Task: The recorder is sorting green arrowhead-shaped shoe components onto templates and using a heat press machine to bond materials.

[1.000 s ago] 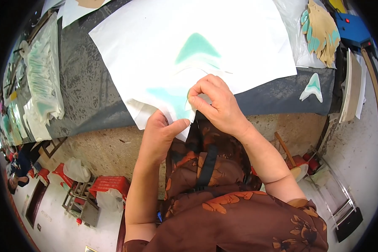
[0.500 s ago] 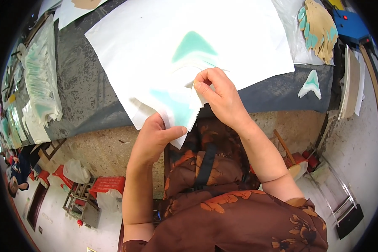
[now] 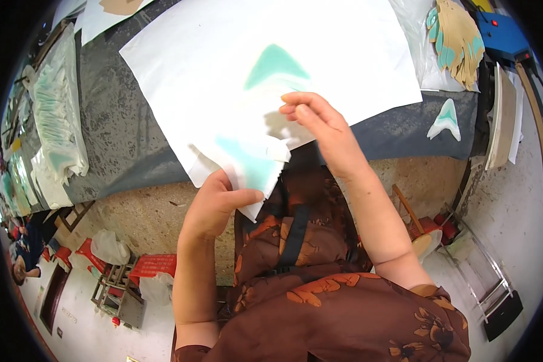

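My left hand (image 3: 211, 202) grips a stack of thin white-and-green sheets (image 3: 250, 160) at its near end, thumb on top and fingers underneath. The stack's right edge is stepped, and a white flap sticks out at its upper right corner. My right hand (image 3: 332, 133) is raised just beyond that corner, thumb and fingers loosely apart, with nothing visible in it. Ahead, a pointed green-and-white piece (image 3: 276, 66) lies on a large white paper sheet (image 3: 181, 78). The bright white blurs where the stack ends and the paper begins.
A dark cloth (image 3: 117, 120) covers the table. On its right lie a small green-and-white V-shaped piece (image 3: 445, 120) and a fanned brown-and-green pile (image 3: 458, 48). At the left sits a plastic-wrapped row of pale green sheets (image 3: 57, 114). Red crates (image 3: 154, 265) stand on the floor below.
My right hand has let go of the stack's upper corner and moved right, its fingers loosening. The corner flap now lies folded over. My left hand keeps its grip, shifted slightly nearer.
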`<state>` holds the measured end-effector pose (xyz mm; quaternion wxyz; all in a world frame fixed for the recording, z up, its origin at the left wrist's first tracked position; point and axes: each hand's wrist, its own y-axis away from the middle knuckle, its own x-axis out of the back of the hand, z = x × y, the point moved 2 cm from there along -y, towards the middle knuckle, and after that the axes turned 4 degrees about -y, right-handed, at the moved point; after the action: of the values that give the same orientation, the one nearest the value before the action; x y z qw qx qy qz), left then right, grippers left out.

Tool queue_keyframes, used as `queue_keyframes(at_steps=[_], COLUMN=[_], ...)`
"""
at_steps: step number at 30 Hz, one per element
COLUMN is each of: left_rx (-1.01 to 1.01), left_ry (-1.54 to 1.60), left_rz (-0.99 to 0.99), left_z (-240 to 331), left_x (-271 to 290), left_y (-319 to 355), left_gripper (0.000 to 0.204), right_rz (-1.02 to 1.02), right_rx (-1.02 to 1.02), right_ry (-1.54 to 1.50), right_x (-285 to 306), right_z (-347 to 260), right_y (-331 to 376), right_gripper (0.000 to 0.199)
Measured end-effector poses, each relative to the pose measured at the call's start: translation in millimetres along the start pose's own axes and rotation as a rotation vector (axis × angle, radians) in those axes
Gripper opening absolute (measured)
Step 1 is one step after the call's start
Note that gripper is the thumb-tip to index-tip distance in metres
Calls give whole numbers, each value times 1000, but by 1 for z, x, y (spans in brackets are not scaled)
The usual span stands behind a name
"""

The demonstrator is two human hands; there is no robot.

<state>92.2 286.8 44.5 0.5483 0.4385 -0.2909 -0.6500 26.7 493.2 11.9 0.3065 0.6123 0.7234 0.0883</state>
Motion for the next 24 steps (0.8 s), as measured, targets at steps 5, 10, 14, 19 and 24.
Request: queue_keyframes(at_steps=[5, 10, 14, 19, 24], left_rx=[-1, 17, 27, 5, -40], left_ry=[182, 199, 157, 162, 48], left_rz=[8, -33, -3, -16, 44], left_z=[-2, 1, 3, 8, 6], left_x=[6, 5, 1, -5, -10], left_y=[-4, -5, -5, -6, -10], left_gripper=[41, 41, 42, 38, 32], right_rz=[-164, -228, -273, -316, -335], right_rx=[235, 418, 678, 572, 477], right_ry=[359, 644, 828, 794, 817], right_x=[12, 7, 5, 7, 6], right_z=[-10, -9, -14, -13, -7], right_y=[9, 14, 10, 8, 9], right_gripper=[31, 26, 17, 9, 7])
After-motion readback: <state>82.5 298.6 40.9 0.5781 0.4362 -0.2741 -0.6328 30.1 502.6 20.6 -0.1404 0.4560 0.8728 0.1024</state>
